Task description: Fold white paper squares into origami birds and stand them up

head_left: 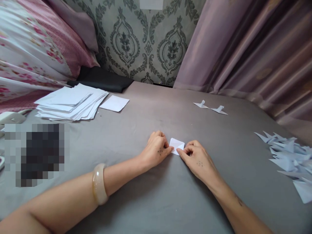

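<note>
Between my two hands a small folded square of white paper (177,145) lies on the grey cloth. My left hand (158,148) grips its left edge, thumb on top and the other fingers curled in. At the lower right, my right hand (197,155) pinches the folded paper between thumb and fingers. A diagonal crease or flap shows near the right thumb. The undersides of the fingers are hidden. A pale bangle (99,184) sits on my left forearm.
At the far left is a stack of white paper (70,104), with a smaller paper square (115,103) beside it. Two folded paper pieces (201,104) lie at the back right. A heap of folded paper shapes (290,156) is at the right. Curtains (234,45) hang behind.
</note>
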{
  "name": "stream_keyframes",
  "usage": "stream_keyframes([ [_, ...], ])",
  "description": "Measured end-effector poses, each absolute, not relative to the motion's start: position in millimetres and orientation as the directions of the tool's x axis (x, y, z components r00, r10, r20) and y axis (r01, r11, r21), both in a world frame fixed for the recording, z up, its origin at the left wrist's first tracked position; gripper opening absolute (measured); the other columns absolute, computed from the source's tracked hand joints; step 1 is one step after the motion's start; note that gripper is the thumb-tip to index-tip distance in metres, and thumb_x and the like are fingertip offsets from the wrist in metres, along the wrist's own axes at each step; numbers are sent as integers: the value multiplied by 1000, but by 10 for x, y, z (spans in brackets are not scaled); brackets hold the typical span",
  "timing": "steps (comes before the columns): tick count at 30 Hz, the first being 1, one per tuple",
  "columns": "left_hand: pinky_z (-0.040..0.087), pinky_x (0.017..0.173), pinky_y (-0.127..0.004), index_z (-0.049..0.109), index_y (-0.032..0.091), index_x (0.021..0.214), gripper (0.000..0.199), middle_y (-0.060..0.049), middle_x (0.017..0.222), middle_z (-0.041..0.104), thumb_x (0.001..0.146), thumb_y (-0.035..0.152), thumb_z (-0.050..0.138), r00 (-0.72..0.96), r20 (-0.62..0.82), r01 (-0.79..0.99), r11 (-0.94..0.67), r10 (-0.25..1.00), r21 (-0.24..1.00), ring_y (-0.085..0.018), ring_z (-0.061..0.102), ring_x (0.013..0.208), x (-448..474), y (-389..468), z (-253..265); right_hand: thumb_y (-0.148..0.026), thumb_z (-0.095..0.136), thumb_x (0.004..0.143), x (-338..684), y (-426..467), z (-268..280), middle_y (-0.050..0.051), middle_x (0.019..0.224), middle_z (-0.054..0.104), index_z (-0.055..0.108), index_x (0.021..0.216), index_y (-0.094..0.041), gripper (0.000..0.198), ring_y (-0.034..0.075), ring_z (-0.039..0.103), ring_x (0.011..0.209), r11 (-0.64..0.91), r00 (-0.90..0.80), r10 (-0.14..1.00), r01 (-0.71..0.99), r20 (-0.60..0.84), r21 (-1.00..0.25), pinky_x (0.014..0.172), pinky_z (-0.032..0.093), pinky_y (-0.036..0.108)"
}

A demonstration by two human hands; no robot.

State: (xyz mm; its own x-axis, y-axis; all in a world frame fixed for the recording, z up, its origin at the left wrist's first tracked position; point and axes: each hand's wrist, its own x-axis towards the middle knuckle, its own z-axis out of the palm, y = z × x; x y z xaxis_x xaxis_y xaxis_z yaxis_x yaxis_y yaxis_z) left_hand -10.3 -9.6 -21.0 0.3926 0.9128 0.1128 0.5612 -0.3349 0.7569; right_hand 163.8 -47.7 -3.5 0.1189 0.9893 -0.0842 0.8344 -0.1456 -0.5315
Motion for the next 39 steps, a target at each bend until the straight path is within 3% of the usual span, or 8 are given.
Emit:
stream_keyframes([
  [11, 44, 84, -39, 58, 16, 62, 19, -7, 88, 56, 79, 23, 62, 401, 73, 587, -317, 913, 745, -23, 50, 94, -91, -95, -131, -45, 54, 80, 1659, -477, -51, 4, 92, 59, 57, 57, -21, 33, 14, 57, 65, -105, 84, 994, 832, -64, -545, 63, 42, 31],
  [15, 44, 78, -35, 56, 17, 80, 10, -7, 92, 54, 81, 25, 61, 415, 140, 604, -387, 899, 697, -21, 48, 88, -118, -118, -179, -44, 56, 80, 1677, -479, -76, 3, 91, 57, 56, 68, -21, 26, 15, 57, 68, -108, 96, 994, 852, -50, -513, 63, 41, 30],
  [21, 39, 81, -37, 57, 18, 96, 12, -7, 105, 60, 92, 21, 46, 597, 246, 609, -631, 763, 480, -22, 45, 93, -130, -159, -128, -37, 52, 87, 1635, -570, -54, 3, 99, 58, 55, 89, -23, 15, 15, 57, 69, 2, 20, 999, 899, 46, -438, 58, 39, 29],
  [27, 32, 78, -38, 63, 21, 98, 22, -4, 111, 66, 96, 22, 41, 709, 211, 631, -738, 673, 239, -27, 46, 108, -161, -221, -72, -20, 33, 96, 1561, -648, 16, 3, 120, 57, 56, 118, -31, 33, 20, 57, 104, 247, -228, 969, 914, 94, -322, 62, 40, 28],
  [33, 31, 80, -37, 64, 21, 104, 29, -2, 119, 66, 98, 29, 37, 728, 194, 625, -753, 658, 206, -24, 52, 108, -238, -229, -26, -25, 38, 96, 1597, -653, -9, 6, 114, 59, 61, 111, -26, 28, 20, 58, 96, 240, -218, 969, 943, 117, -231, 61, 42, 29],
  [39, 30, 83, -36, 68, 25, 101, 32, 0, 115, 69, 95, 45, 44, 740, 233, 593, -776, 630, 214, -21, 54, 102, -298, -134, -26, -28, 43, 93, 1659, -650, -27, 6, 113, 60, 66, 102, -23, 25, 20, 61, 90, 186, -156, 979, 944, 129, -274, 68, 44, 31],
])
